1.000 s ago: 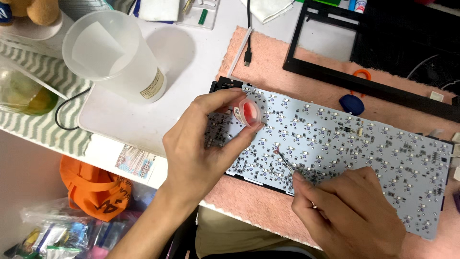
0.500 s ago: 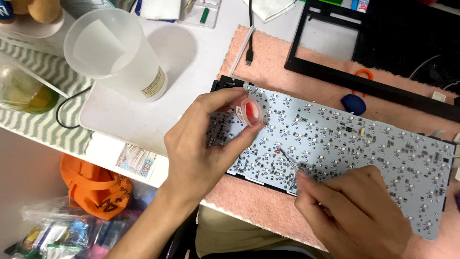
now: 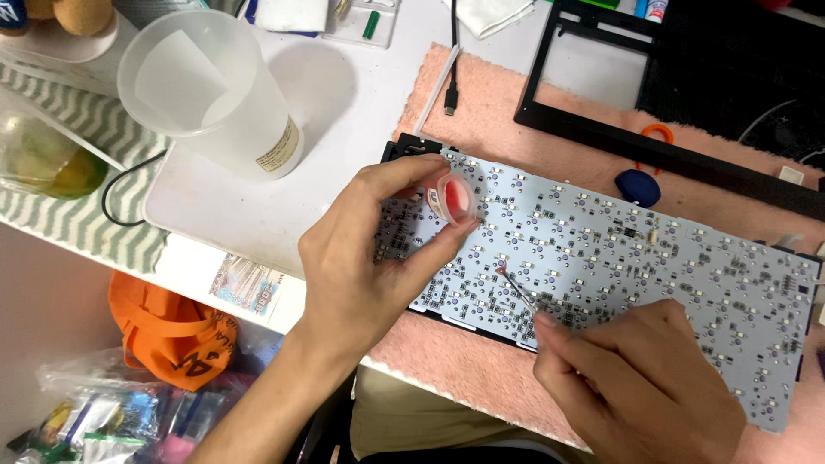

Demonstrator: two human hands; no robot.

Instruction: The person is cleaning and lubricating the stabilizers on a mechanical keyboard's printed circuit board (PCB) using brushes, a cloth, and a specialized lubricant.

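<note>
My left hand (image 3: 365,258) pinches a small round clear jar with red paste (image 3: 454,198), tilted on its side over the left end of a white keyboard circuit board (image 3: 636,266). My right hand (image 3: 640,387) grips a thin brush (image 3: 516,288) whose tip touches the board just right of the jar. The board lies flat on a pink towel mat (image 3: 481,112), its underside covered with small dark components.
A translucent plastic cup (image 3: 210,94) stands on a white tray (image 3: 344,129) at left. A black keyboard frame (image 3: 670,146), a blue pick (image 3: 638,186) and a black cable plug (image 3: 451,105) lie behind the board. An orange bag (image 3: 168,331) sits below the table edge.
The brush tip has shifted slightly on the board near the jar. The left hand and jar have stayed almost still.
</note>
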